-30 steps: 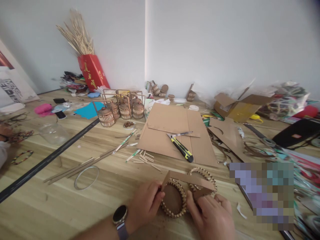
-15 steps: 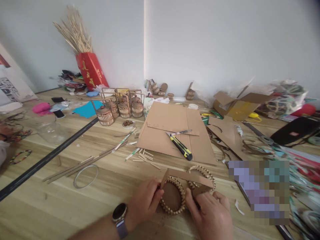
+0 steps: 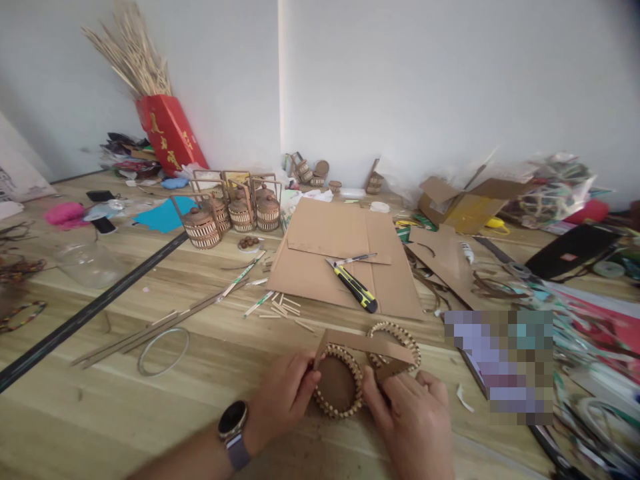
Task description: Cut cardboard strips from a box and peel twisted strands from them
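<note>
A folded cardboard strip (image 3: 367, 343) is held between my two hands, bent at its left and right ends. My left hand (image 3: 285, 393), with a watch on the wrist, pinches its left end. Closed around the right end is my right hand (image 3: 413, 417). Below the strip stands a round wooden tray (image 3: 340, 380) with a brown base and a rim of short light slats, close to the fingers of both hands. A second slatted ring (image 3: 400, 329) lies behind the strip, partly hidden by it.
A yellow-black utility knife (image 3: 355, 287) and a pen rest on a cardboard sheet (image 3: 310, 287). Short sticks (image 3: 283, 308) and a metal ring (image 3: 164, 351) lie leftward. Small lidded baskets (image 3: 203, 227) stand behind. Strips and bags crowd the right side.
The whole view has shifted slightly, so things appear a little further left and higher. My hands keep the same hold on the cardboard strip.
</note>
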`<state>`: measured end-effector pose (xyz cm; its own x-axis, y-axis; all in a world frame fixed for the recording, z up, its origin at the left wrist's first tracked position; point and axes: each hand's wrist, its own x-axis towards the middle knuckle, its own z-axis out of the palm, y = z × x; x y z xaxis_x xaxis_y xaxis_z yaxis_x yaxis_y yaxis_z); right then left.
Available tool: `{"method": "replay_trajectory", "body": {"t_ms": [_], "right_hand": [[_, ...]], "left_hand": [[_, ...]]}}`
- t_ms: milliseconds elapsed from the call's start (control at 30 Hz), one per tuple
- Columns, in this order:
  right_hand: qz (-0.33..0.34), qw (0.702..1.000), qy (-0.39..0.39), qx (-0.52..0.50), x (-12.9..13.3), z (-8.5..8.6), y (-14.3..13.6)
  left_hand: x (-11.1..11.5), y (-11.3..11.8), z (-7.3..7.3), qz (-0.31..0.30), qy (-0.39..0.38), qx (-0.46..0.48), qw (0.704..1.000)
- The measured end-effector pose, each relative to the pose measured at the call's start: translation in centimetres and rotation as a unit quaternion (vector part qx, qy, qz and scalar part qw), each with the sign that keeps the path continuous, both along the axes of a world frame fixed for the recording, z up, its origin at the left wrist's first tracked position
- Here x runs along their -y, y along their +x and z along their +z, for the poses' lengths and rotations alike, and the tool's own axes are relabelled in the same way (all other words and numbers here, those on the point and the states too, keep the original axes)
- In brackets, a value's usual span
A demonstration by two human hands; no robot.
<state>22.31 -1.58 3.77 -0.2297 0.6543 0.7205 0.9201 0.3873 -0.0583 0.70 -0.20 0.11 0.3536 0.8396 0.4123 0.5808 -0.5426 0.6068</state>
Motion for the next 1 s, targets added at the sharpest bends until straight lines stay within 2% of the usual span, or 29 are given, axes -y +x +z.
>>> {"method": "replay_trajectory", "body": {"t_ms": [600,1000], "right_hand": [[-0.016,0.999,0.018,-0.027,0.0,1.5,-1.1],[-0.024,1.0,0.009,-0.01,0.2,1.5,-1.0]], "left_hand": [[-0.1,-0.2,0.4,-0.011,-0.033,0.012,0.999],[0.0,-0.2,0.5,-0.005,-0.036,0.008,0.999]]}}
